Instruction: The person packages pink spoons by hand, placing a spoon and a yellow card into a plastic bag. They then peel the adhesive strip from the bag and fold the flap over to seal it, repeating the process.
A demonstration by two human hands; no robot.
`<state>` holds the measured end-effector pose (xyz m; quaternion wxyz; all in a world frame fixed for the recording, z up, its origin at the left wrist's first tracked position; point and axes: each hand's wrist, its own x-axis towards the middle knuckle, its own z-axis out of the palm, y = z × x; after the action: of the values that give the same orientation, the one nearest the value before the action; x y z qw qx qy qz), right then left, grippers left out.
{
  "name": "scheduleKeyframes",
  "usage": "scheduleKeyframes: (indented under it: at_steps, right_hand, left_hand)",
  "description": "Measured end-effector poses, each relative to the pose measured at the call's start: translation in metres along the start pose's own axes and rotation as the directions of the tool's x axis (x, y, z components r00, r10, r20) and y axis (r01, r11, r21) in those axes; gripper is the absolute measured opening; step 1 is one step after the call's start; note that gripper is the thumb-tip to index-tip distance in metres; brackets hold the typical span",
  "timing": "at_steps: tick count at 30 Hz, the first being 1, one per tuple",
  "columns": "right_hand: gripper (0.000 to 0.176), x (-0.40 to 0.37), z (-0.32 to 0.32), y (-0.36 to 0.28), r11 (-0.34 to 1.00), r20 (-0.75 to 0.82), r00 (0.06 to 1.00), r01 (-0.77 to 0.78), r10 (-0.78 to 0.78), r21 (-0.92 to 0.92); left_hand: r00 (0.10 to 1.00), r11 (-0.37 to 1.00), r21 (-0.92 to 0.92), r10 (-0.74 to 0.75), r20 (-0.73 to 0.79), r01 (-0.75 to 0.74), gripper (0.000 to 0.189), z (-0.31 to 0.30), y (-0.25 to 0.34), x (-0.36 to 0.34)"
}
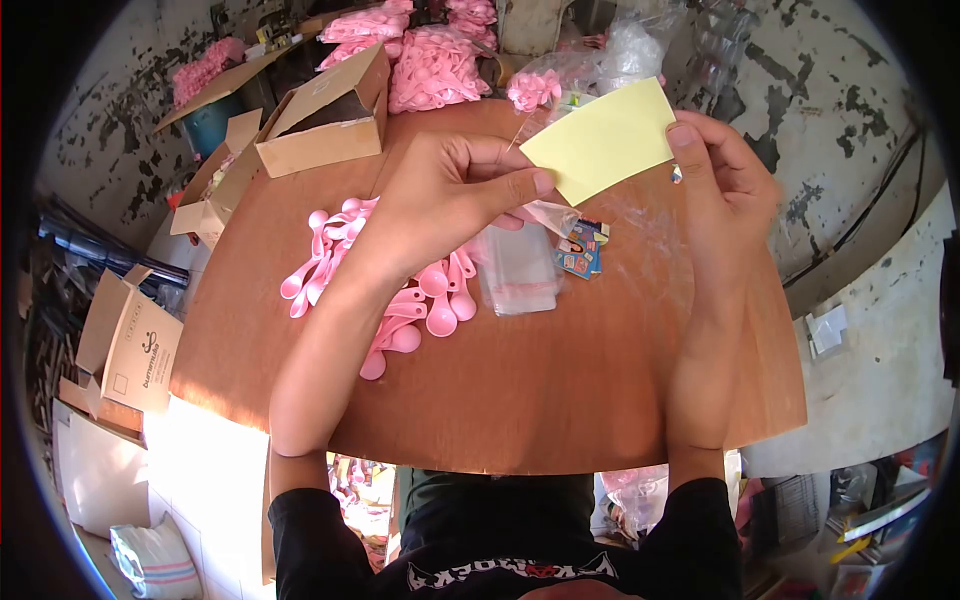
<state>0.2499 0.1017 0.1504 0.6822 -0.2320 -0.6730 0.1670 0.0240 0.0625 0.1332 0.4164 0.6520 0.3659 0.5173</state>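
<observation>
Our left hand (470,182) and right hand (728,178) pinch opposite ends of a yellow card (605,140), its long axis rising rightward between them, above the desk (560,400).

Pink spoons (440,316) partly behind left forearm (338,325)

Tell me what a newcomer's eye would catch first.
Probably the pale yellow card, held up between the left hand and right hand above the brown table. Next, the pink spoons on either side of the left forearm, and the bags of pink pieces at the table's far edge.
</observation>
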Motion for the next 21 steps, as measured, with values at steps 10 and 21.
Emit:
scheduleKeyframes:
  at_steps: [10, 21]
  right_hand:
    - [0.014, -0.004, -0.002, 0.010, 0.999, 0.189, 0.981, -0.035, 0.034, 0.002]
    - [0.013, -0.009, 0.003, 0.004, 0.999, 0.511, 0.860, -0.015, -0.009, 0.042]
  left_hand:
    - [0.998, 0.993, 0.106, -0.052, 0.040, 0.047, 0.025, 0.001, -0.006, 0.000]
    - [0.999, 1.000, 0.014, -0.009, 0.039, 0.009, 0.024, 0.005, 0.000, -0.005]
